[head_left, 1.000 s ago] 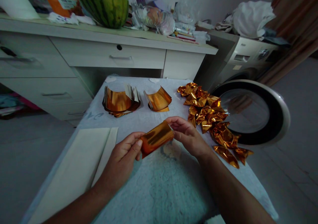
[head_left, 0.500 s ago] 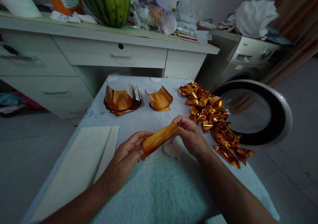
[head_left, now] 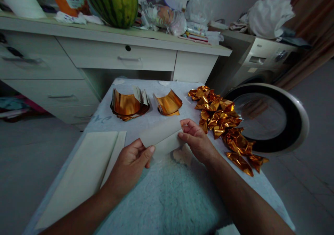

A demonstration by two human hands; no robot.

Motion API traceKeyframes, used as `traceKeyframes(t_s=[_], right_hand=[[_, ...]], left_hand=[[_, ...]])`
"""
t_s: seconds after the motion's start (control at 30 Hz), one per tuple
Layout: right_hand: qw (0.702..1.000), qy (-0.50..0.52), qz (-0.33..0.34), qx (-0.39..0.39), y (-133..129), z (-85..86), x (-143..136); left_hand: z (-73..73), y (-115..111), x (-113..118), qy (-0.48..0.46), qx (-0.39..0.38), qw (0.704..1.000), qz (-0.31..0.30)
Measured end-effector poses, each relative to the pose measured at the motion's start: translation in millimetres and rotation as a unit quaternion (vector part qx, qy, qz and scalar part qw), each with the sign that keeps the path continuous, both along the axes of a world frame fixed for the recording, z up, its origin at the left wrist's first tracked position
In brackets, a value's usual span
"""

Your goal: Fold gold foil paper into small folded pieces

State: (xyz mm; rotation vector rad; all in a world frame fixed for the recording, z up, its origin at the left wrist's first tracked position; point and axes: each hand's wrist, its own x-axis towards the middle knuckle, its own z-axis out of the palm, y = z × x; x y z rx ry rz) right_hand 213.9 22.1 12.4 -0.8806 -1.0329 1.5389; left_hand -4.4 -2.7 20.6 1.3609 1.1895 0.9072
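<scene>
Between my hands a white-faced sheet point(head_left: 164, 137) is stretched out with a curl along its length. My left hand point(head_left: 137, 158) pinches its left end, the thumb on top. The right end is held by my right hand point(head_left: 195, 139) between thumb and fingers. Beyond them on the cloth-covered table lie a larger curved stack of gold foil sheets point(head_left: 126, 104) and a smaller curved stack point(head_left: 169, 103). To the right of my right hand, a row of folded shiny gold foil pieces point(head_left: 219, 120) runs along the table edge.
Folded white paper point(head_left: 78, 172) lies at the table's left. An open washing machine door point(head_left: 266, 116) stands beside the right edge. Behind is a white drawer counter point(head_left: 146, 37) with a cut watermelon point(head_left: 112, 5) and plastic bags.
The sheet between my hands has turned from its gold face to its white face and is opened wider. My left thumb has moved on top of it.
</scene>
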Motion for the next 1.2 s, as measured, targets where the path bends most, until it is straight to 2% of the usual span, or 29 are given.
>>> traceKeyframes(t_s=[0.2,0.4,0.53,0.63,0.73,0.8,0.93,1.07,1.2], right_hand=[[0.999,-0.024,0.006,0.027,0.9,-2.6,3.7],[0.997,-0.059,0.014,0.057,0.2,0.1,4.9],[0.984,-0.117,-0.006,0.132,1.8,2.2,7.3],[0.975,-0.160,-0.037,0.151,2.2,3.3,8.9],[0.980,-0.154,-0.098,0.082,2.7,3.9,8.4],[0.987,-0.113,-0.109,0.013,3.5,3.8,7.2],[0.995,-0.045,-0.017,-0.091,4.5,3.1,6.2],[0.996,-0.037,0.025,-0.075,2.7,3.5,6.2],[0.998,-0.039,0.019,-0.042,1.7,6.1,4.8]], left_hand=[[-4.6,2.6,-2.2,-0.010,-0.040,0.999,-0.001],[-6.4,5.9,1.3,-0.058,-0.038,0.996,0.051],[-1.8,4.9,3.5,-0.100,-0.033,0.992,0.069],[0.7,4.8,2.6,-0.091,0.013,0.992,0.090],[-0.8,3.8,-0.5,-0.066,0.078,0.990,0.098],[-3.8,2.1,-3.1,-0.041,0.132,0.986,0.087],[-9.6,-1.9,-7.2,0.063,0.254,0.964,0.056],[-9.9,-3.2,-8.2,0.129,0.326,0.936,0.043],[-6.8,-4.4,-6.5,0.131,0.326,0.936,0.035]])
